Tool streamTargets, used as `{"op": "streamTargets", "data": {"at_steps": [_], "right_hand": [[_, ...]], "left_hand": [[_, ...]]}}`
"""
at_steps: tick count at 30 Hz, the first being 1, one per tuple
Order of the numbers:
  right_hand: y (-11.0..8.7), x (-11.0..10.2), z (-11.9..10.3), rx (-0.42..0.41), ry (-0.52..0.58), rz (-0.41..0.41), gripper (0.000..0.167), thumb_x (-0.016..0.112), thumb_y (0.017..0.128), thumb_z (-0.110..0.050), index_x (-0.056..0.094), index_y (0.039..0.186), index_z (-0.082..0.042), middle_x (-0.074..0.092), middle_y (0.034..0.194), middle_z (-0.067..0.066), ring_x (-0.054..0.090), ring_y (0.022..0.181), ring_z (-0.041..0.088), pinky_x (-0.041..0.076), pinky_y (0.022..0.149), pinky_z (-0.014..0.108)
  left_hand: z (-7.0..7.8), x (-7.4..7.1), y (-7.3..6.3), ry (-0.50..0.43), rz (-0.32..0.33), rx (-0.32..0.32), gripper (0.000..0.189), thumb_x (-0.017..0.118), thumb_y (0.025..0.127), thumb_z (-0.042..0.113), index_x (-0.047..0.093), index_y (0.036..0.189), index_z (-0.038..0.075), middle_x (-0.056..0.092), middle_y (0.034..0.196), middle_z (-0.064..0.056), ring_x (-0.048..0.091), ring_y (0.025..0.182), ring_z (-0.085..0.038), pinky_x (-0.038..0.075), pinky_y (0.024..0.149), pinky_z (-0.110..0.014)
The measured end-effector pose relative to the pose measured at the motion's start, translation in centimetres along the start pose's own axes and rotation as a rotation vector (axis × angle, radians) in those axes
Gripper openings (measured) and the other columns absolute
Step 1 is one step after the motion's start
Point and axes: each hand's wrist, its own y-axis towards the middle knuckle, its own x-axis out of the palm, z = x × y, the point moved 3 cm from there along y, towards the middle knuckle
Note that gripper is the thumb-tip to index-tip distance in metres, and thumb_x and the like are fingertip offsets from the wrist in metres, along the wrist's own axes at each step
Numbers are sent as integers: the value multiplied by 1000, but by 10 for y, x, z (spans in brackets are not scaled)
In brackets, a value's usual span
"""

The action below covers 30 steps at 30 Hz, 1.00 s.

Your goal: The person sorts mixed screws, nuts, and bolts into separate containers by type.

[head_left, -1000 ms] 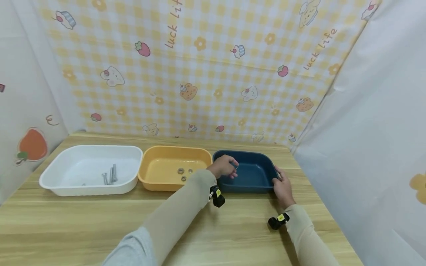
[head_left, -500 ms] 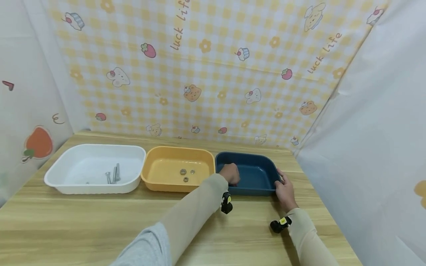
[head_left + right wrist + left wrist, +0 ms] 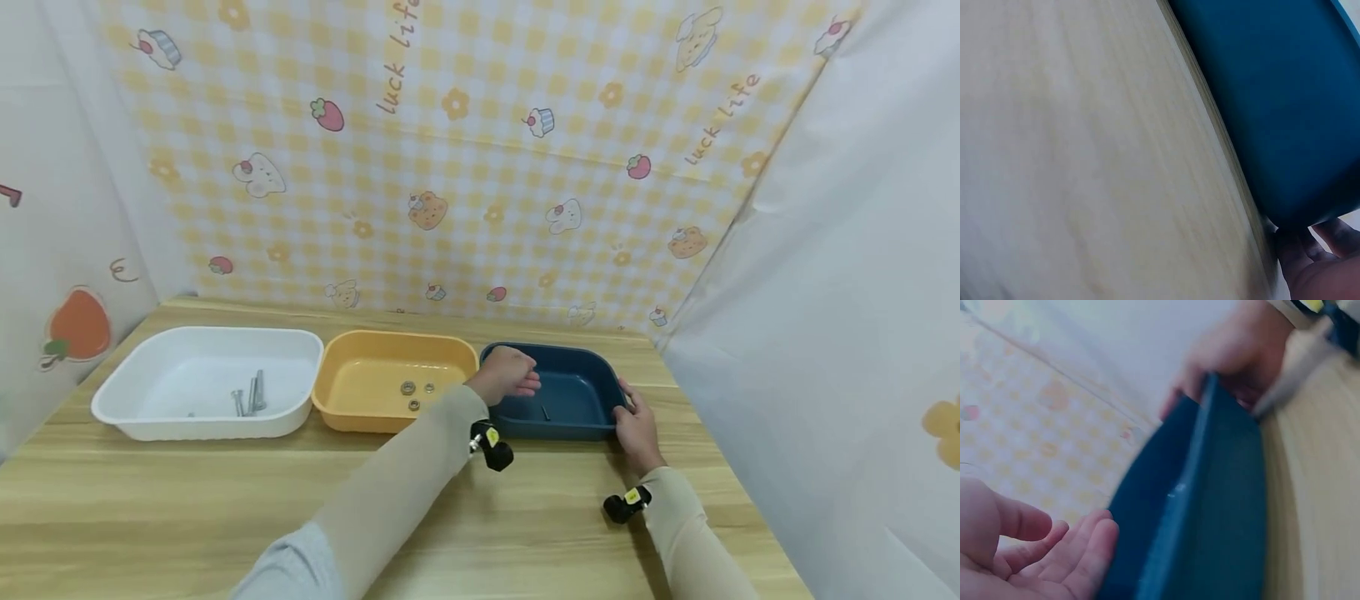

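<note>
My left hand is over the left part of the dark blue tray, its fingers loosely bent with nothing between them. The left wrist view shows that hand with thumb and fingers apart beside the tray wall. On the tray floor lies a small dark screw, right of the left hand. My right hand grips the tray's right end, the thumb at the rim and fingers around the outer side. In the right wrist view the fingers touch the tray's lower corner.
A yellow tray with several nuts stands against the blue one. Left of it is a white tray holding several bolts. All stand on a wooden table, with a patterned cloth behind.
The left hand, pinching a small thin piece a second ago, dipped into the blue tray and has risen with fingers loosened. A screw now shows on the tray floor. The right hand keeps its grip.
</note>
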Motion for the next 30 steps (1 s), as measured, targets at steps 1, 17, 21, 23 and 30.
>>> {"op": "streamTargets", "data": {"at_steps": [1, 17, 21, 23, 30], "right_hand": [[0, 1, 0, 3, 1, -2, 61, 35, 93, 1, 29, 153, -9, 25, 156, 20, 31, 137, 37, 37, 98, 46], [1, 0, 1, 25, -5, -7, 61, 34, 93, -1, 27, 154, -10, 24, 157, 17, 31, 137, 33, 36, 95, 42], [-1, 0, 2, 28, 4, -6, 62, 35, 93, 0, 28, 153, -10, 25, 156, 19, 30, 138, 35, 36, 100, 45], [-2, 0, 1, 29, 3, 0, 62, 35, 93, -1, 28, 153, -10, 25, 156, 20, 30, 137, 36, 35, 101, 46], [-2, 0, -2, 20, -1, 0, 61, 35, 94, 0, 28, 153, -10, 26, 155, 20, 31, 137, 35, 36, 97, 43]], "left_hand": [[3, -4, -4, -29, -12, -8, 31, 49, 100, 8, 57, 126, -7, 67, 102, -18, 69, 88, -25, 58, 71, -31], [-10, -62, -78, 519, -147, 131, 13, 59, 95, 9, 70, 93, 1, 68, 78, -10, 66, 67, -21, 58, 70, -41], [-26, -76, -98, 782, -167, 199, 9, 65, 91, 11, 72, 92, 6, 68, 73, -2, 62, 63, -14, 55, 77, -42], [-32, -82, -106, 869, -166, 235, 6, 68, 89, 10, 72, 89, 7, 67, 75, 1, 60, 65, -12, 53, 83, -43], [-52, -101, -126, 937, -108, 202, 6, 75, 80, 5, 69, 83, 7, 61, 76, 3, 56, 70, -14, 52, 68, -35]]}}
